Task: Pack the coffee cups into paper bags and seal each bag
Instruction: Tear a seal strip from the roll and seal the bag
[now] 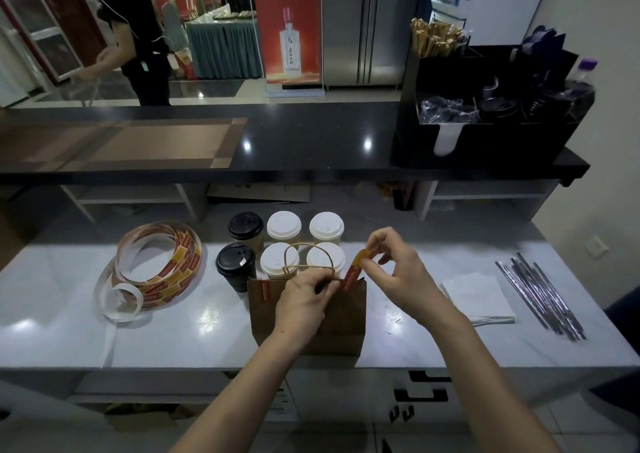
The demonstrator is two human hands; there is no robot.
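Observation:
A brown paper bag (pixel 343 321) with twine handles stands at the front of the white counter (pixel 69 307). My left hand (pixel 304 300) pinches the bag's top edge shut. My right hand (pixel 391 262) holds the upper end of a red and yellow sticker strip (pixel 354 271) whose lower end touches the bag's rim. Behind the bag stand several lidded coffee cups: two with black lids (pixel 236 265) on the left, the others with white lids (pixel 284 227).
A loose coil of sticker tape (pixel 156 269) lies to the left. White napkins (pixel 478 297) and wrapped straws (pixel 540 300) lie to the right. A raised black counter (pixel 311 134) carries a black organiser (pixel 491 106). A person stands beyond it at back left.

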